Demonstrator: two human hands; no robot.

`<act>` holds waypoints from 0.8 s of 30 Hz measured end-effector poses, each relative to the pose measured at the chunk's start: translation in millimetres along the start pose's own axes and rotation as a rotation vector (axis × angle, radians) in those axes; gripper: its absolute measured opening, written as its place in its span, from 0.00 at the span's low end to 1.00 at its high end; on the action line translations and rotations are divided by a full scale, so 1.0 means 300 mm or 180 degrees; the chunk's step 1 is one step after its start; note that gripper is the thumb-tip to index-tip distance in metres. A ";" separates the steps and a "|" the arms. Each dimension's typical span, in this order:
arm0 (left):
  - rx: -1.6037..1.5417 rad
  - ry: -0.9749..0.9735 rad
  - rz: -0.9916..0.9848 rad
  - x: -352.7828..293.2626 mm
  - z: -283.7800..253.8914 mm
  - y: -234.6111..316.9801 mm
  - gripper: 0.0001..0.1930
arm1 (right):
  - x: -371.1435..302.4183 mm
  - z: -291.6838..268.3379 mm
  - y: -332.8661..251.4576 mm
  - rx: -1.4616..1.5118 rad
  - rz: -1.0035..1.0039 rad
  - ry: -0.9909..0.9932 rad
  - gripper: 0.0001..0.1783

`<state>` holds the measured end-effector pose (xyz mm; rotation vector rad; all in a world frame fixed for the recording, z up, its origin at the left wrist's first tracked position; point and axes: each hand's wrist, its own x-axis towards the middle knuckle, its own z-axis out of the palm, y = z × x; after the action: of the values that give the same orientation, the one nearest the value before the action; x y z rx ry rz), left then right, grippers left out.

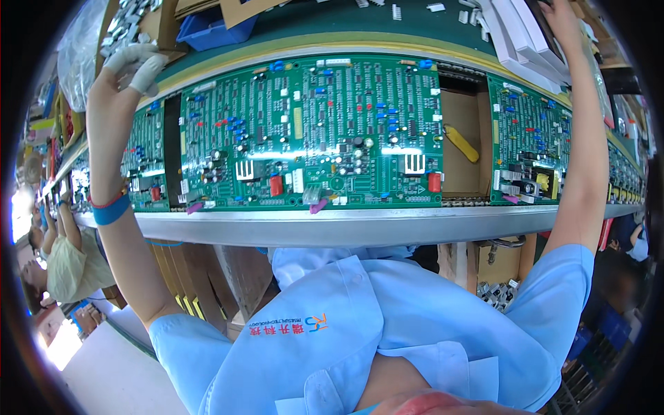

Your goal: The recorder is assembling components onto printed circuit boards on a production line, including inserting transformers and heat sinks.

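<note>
My left hand, its fingers in white coverings, is raised at the far left beside a cardboard box of small metal parts. Its fingers curl toward the thumb; anything between them is too small to make out. At the upper right, my right hand reaches past long white cartons. The frame's top edge cuts off most of its fingers. Between my arms lies a wide green circuit board, populated with chips, blue and red components and white connectors. Neither hand touches it.
More circuit boards lie left and right along the line, behind a metal rail. A yellow handle-like object sits in the gap between boards. Behind are a blue bin and loose white parts. Other people work at far left.
</note>
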<state>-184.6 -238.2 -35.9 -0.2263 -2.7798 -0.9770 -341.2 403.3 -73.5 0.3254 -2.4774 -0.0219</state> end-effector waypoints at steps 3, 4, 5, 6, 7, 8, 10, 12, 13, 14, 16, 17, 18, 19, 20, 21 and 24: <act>-0.0187 -0.0066 0.0064 -0.040 0.019 0.029 0.12 | 0.009 -0.077 -0.061 0.0177 0.0286 -0.0002 0.21; -0.0195 -0.0048 0.0032 -0.045 0.029 0.031 0.12 | 0.008 -0.104 -0.056 0.0328 0.0583 -0.0004 0.20; -0.0457 -0.0111 0.0005 -0.046 0.037 0.029 0.12 | 0.002 -0.137 -0.055 0.0473 0.0884 -0.0007 0.20; -0.0700 -0.0169 -0.0032 -0.052 0.041 0.033 0.12 | -0.009 -0.174 -0.068 0.0637 0.1184 -0.0015 0.20; -0.0927 -0.0106 0.0212 -0.054 0.059 0.031 0.13 | -0.025 -0.237 -0.179 0.0642 0.1155 -0.0034 0.20; -0.0933 -0.0098 0.0200 -0.056 0.072 0.028 0.13 | -0.028 -0.275 -0.248 0.1887 0.1167 -0.0109 0.15; -0.0995 -0.0167 0.0370 -0.074 0.081 -0.003 0.18 | -0.090 -0.464 -0.743 0.2948 0.1163 -0.0688 0.09; -0.0814 -0.0271 0.0277 -0.117 0.075 0.031 0.21 | -0.173 -0.444 -0.896 0.3128 0.0455 -0.1313 0.13; -0.0741 -0.0054 0.0071 -0.129 0.100 0.155 0.15 | -0.236 -0.424 -0.931 0.3424 -0.0210 -0.1417 0.18; -0.0668 0.0148 -0.0153 -0.133 0.132 0.227 0.10 | -0.270 -0.473 -1.027 0.3095 -0.0017 -0.1807 0.18; -0.0778 0.0389 -0.0170 -0.159 0.132 0.183 0.11 | -0.321 -0.452 -1.138 0.3171 -0.0714 -0.1630 0.10; -0.0867 0.0026 -0.0015 -0.162 0.111 0.099 0.16 | -0.345 -0.442 -1.162 0.2914 -0.0966 -0.1656 0.13; -0.0960 -0.0336 0.0131 -0.165 0.098 0.070 0.22 | -0.360 -0.432 -1.185 0.2654 -0.1218 -0.1692 0.15; -0.0872 -0.0353 0.0048 -0.183 0.093 0.051 0.22 | -0.370 -0.428 -1.204 0.2639 -0.1244 -0.1705 0.15; -0.0890 -0.0330 0.0037 -0.203 0.089 0.043 0.22 | -0.379 -0.427 -1.221 0.2441 -0.1263 -0.1725 0.15; -0.1183 -0.0411 0.0011 -0.222 0.089 0.038 0.20 | -0.386 -0.421 -1.235 0.2252 -0.1284 -0.1745 0.15; -0.1593 -0.0559 -0.0003 -0.259 0.092 0.036 0.17 | -0.400 -0.412 -1.250 0.1847 -0.1387 -0.1735 0.14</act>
<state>-110.4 -218.8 -68.0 -0.3945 -2.6268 -1.7164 -90.0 76.1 -80.8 1.2423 -2.8433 0.4935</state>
